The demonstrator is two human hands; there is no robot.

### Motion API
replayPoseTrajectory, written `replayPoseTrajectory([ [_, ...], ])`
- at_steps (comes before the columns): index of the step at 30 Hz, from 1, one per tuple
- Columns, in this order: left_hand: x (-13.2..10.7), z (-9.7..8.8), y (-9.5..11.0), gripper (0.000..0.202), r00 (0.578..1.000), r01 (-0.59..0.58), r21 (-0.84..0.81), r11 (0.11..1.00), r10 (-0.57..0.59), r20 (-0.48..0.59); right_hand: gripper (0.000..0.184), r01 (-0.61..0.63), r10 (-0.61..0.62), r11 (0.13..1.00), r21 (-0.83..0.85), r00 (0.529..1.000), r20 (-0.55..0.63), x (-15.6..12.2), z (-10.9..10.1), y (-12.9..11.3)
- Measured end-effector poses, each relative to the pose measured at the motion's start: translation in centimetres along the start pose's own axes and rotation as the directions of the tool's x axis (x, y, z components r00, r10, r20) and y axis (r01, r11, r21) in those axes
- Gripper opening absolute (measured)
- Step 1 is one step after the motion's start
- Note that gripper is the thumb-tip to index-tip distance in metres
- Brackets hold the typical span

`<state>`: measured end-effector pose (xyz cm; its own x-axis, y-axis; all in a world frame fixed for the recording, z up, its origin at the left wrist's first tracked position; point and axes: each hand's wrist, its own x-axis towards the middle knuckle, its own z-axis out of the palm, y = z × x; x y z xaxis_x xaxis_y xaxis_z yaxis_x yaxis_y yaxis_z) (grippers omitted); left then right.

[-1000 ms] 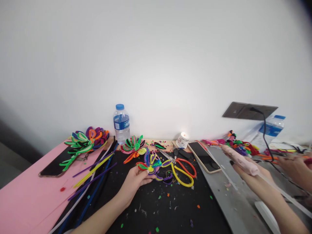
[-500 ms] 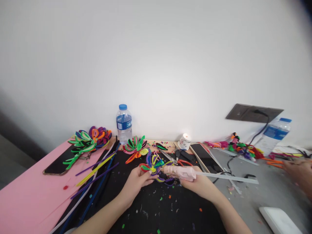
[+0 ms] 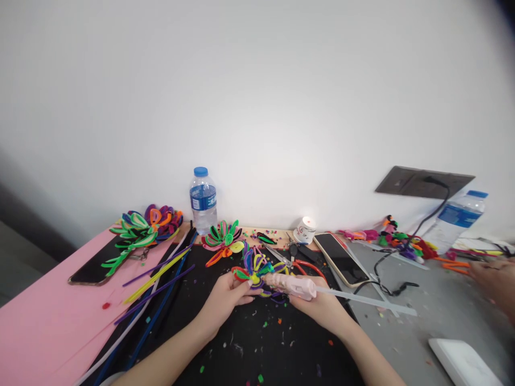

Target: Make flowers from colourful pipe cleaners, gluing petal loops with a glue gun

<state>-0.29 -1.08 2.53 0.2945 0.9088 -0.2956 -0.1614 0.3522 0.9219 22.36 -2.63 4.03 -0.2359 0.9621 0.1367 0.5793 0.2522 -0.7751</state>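
My left hand [image 3: 222, 300] is closed on a many-coloured pipe-cleaner flower [image 3: 252, 267], holding it just above the black mat [image 3: 257, 343]. My right hand [image 3: 322, 306] grips a pale pink glue gun [image 3: 290, 285] whose nozzle touches the flower's right side. A clear glue stick [image 3: 364, 300] sticks out of the gun's back toward the right, and its black cord [image 3: 386, 268] runs up to a wall socket [image 3: 422, 182].
Loose pipe cleaners [image 3: 156, 279] lie left on the mat beside pink paper [image 3: 36, 327] and a dark phone [image 3: 92, 265]. Finished flowers [image 3: 147, 225], a water bottle [image 3: 203, 199], tape roll [image 3: 304, 230], scissors [image 3: 300, 260] and a second phone [image 3: 341, 257] stand behind. Another person's hand [image 3: 493, 279] is at far right.
My right hand carried the glue gun from the far right across to the flower, and the nozzle now touches it. The left hand kept holding the flower.
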Motion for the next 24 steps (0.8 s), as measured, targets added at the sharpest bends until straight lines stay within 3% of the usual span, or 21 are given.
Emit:
replayPoseTrajectory([
  [8, -0.02, 0.05, -0.03, 0.032, 1.000, 0.004, -0.002, 1.000, -0.004, -0.009, 0.012, -0.007, 0.009, 0.999, -0.037, 0.999, 0.052, 0.00, -0.34, -0.73],
  [24, -0.07, 0.27, 0.18, 0.036, 0.999, 0.027, 0.011, 1.000, -0.027, -0.037, 0.014, -0.003, 0.004, 1.000, -0.021, 0.999, 0.047, 0.01, -0.33, -0.74],
])
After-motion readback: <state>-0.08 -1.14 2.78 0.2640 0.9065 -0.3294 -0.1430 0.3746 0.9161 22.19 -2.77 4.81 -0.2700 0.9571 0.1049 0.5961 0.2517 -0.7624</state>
